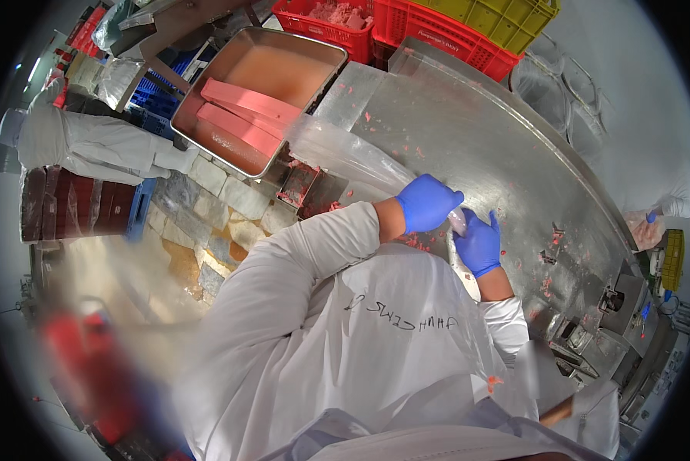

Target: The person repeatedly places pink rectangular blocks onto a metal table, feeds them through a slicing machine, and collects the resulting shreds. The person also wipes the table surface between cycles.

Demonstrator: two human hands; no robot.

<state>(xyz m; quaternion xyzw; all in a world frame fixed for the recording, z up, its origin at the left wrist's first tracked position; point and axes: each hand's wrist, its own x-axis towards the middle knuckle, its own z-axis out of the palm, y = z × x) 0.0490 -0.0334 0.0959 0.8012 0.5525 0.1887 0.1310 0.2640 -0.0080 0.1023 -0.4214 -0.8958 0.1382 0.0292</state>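
Note:
My left hand point(429, 203), in a blue glove, is closed in a fist around a long clear plastic sleeve point(360, 157), which trails off to the upper left over the table. Just right of it, my right hand point(479, 242), also gloved in blue, has its fingers curled with the thumb raised. It pinches a pale pink, gathered end point(458, 222) that shows between the two hands and looks like the same plastic. Both hands are close to my apron, over the near edge of the steel table point(468, 138). What lies inside the fists is hidden.
A metal tray point(283, 46) at the upper left holds orange liquid and long pink slabs point(241, 115). Red crates point(437, 34) and a yellow crate point(506, 19) stand at the back. Meat scraps point(558, 233) dot the table. A person point(83, 142) in white is at far left.

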